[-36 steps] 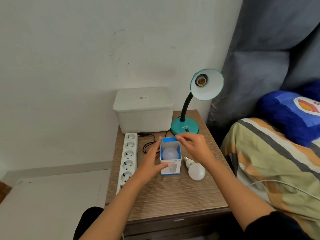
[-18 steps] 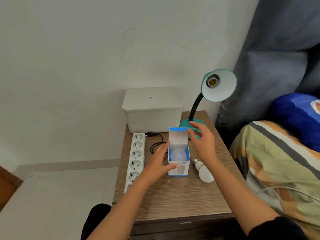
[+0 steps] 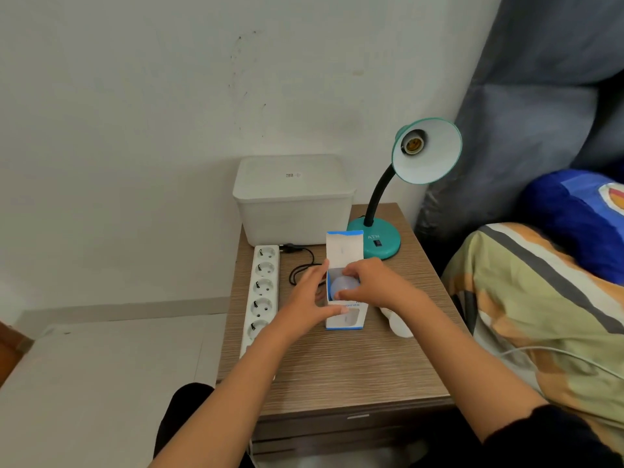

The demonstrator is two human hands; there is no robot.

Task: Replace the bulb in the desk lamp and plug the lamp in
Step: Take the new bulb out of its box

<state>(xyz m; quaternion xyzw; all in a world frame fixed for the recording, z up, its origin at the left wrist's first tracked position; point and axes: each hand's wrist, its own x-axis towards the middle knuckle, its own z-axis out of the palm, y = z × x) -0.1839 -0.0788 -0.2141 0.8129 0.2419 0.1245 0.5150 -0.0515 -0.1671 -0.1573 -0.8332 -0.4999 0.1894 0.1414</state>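
Note:
A teal desk lamp (image 3: pixel 374 239) stands at the back right of the wooden nightstand (image 3: pixel 337 366), its shade tilted toward me with an empty socket (image 3: pixel 412 145). A white and blue bulb box (image 3: pixel 344 317) stands upright mid-table, lid flap open and raised. My left hand (image 3: pixel 309 298) grips the box's left side. My right hand (image 3: pixel 374 282) has its fingers closed around the white new bulb (image 3: pixel 341 285) at the box's mouth. Another white bulb (image 3: pixel 398 324) lies on the table to the right, partly hidden by my right wrist. The lamp's black cord and plug (image 3: pixel 297 251) lie loose beside the white power strip (image 3: pixel 263 292).
A white lidded plastic bin (image 3: pixel 293 201) sits at the back of the nightstand against the wall. A bed with a striped blanket (image 3: pixel 547 315) and blue pillow (image 3: pixel 574 221) borders the right side. A grey curtain (image 3: pixel 526 96) hangs behind the lamp. Light floor lies to the left.
The box lid was lifted open. My right hand then came down from the flap into the box mouth and closed on the bulb. My left hand kept hold of the box.

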